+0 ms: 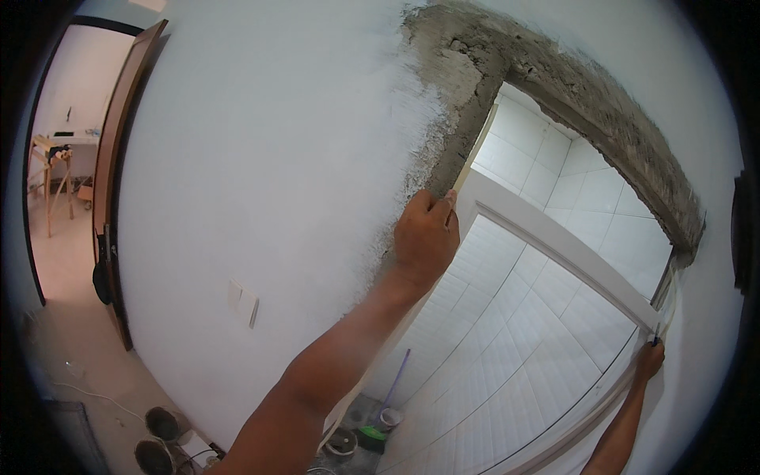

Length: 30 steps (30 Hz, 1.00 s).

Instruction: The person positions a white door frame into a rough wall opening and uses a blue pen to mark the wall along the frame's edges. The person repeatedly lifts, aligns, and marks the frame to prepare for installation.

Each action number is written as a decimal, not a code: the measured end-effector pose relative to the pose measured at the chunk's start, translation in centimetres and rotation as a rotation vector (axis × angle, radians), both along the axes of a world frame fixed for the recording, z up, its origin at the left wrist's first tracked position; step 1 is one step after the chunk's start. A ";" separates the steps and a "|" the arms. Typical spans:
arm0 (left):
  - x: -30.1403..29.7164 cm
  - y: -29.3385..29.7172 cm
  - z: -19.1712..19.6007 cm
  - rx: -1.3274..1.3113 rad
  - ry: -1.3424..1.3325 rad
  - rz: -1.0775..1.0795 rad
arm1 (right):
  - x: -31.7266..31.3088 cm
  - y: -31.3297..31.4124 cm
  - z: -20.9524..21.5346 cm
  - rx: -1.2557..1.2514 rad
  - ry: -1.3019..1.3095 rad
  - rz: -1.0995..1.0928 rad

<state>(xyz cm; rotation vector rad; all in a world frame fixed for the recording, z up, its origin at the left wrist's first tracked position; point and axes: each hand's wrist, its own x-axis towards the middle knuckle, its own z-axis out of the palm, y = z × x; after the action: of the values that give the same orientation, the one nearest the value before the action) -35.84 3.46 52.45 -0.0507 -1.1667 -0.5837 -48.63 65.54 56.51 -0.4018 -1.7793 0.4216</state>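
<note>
A white frame with a wide top rail [554, 245] stands in a rough doorway, and white tiles show through it. My left hand [426, 237] is closed at the left side of the opening, its fingers against a thin cream strip [478, 149] that runs up the edge. The wall edge partly hides those fingers. Lower on the right, my right hand [651, 360] is closed by the frame's upper right corner, around a small thin thing with a dark part; its kind is too small to tell. Pale strips [673, 305] hang just above that hand.
Rough grey mortar [609, 111] borders the opening. Left of it are a wall switch [243, 303] and an open brown door [127, 158]. Buckets [154, 457] and a cable [103, 397] lie at the lower left. A purple-handled broom [400, 376] stands beyond the doorway.
</note>
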 end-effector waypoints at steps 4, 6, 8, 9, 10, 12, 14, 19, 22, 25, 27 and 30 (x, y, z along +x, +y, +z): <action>-0.1 0.0 0.0 0.011 -0.023 0.005 | -0.3 0.2 -0.3 0.051 0.144 -0.033; -0.1 0.0 0.0 0.002 -0.032 0.000 | -0.3 0.5 -0.4 0.097 0.136 -0.016; -0.1 -0.1 0.0 -0.017 -0.010 -0.011 | -0.2 0.8 -0.4 0.097 0.093 -0.003; -0.1 -0.1 0.0 -0.031 0.005 -0.016 | -0.1 0.8 -0.4 0.087 0.068 -0.007; -0.1 -0.1 0.0 -0.032 0.012 -0.020 | 0.0 0.8 -0.3 0.056 0.063 -0.010; -0.1 -0.2 0.0 -0.027 0.018 -0.019 | 0.0 0.8 -0.1 0.032 0.047 -0.021; -0.2 -0.3 0.1 -0.041 0.049 -0.036 | -0.1 0.9 0.0 0.017 0.047 -0.030; -0.2 -0.5 0.1 -0.069 0.078 -0.019 | -0.5 1.6 0.0 0.087 0.051 -0.052; -0.3 -0.6 0.1 -0.085 0.069 -0.006 | -0.1 1.2 -0.1 0.090 0.113 -0.015; -0.3 -0.7 0.1 -0.089 0.124 -0.006 | 0.9 -0.2 0.0 0.044 0.127 0.019; -0.4 -0.7 0.1 -0.110 0.130 0.008 | 1.7 -1.2 0.2 0.042 0.077 -0.004; -0.4 -0.8 -0.1 -0.173 0.028 0.050 | 2.2 -2.0 0.3 0.061 0.081 0.015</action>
<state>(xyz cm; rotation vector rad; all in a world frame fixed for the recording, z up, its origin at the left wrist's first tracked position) -36.22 2.69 52.38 -0.1764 -1.1862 -0.4351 -46.39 63.55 56.83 -0.3239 -1.7130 0.3880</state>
